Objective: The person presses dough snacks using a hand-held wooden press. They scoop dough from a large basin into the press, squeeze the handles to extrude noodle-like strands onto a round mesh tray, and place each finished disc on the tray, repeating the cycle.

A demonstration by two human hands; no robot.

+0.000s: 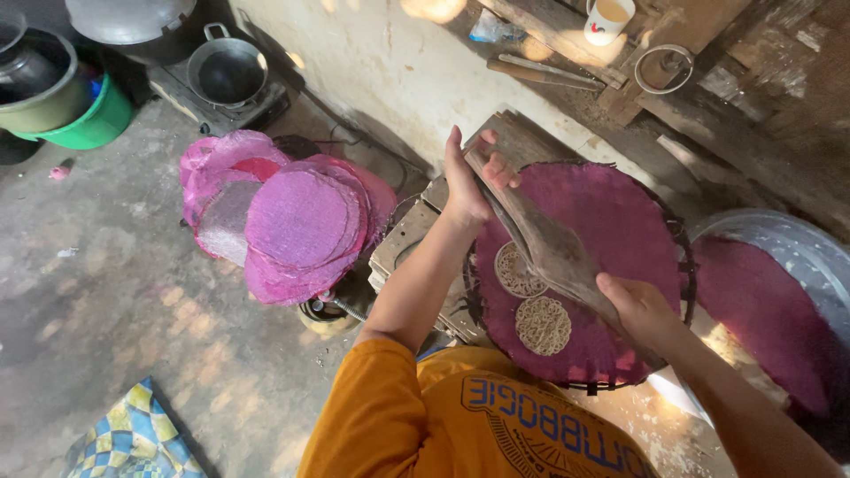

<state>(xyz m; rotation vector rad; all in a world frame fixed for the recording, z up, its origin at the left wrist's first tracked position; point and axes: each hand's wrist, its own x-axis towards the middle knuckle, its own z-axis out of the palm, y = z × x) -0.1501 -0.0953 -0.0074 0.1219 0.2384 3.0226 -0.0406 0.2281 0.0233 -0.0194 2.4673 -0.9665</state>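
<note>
Near the body, right hand [639,307] closed round the lower end of a long wooden press [549,248]; worth keeping that wrist low and steady. Just under the tool, two round noodle nests [542,324] lying side by side on the purple mesh-covered round tray [620,212]; best to lay any further ones beside them, not overlapping. Farther out, left hand [469,181] clamped on the upper end of the press, fingers wrapped; even pressure from both ends seems wise. Beyond, to the left, a stack of pink mesh discs [301,226] and a dark pot [227,73].
</note>
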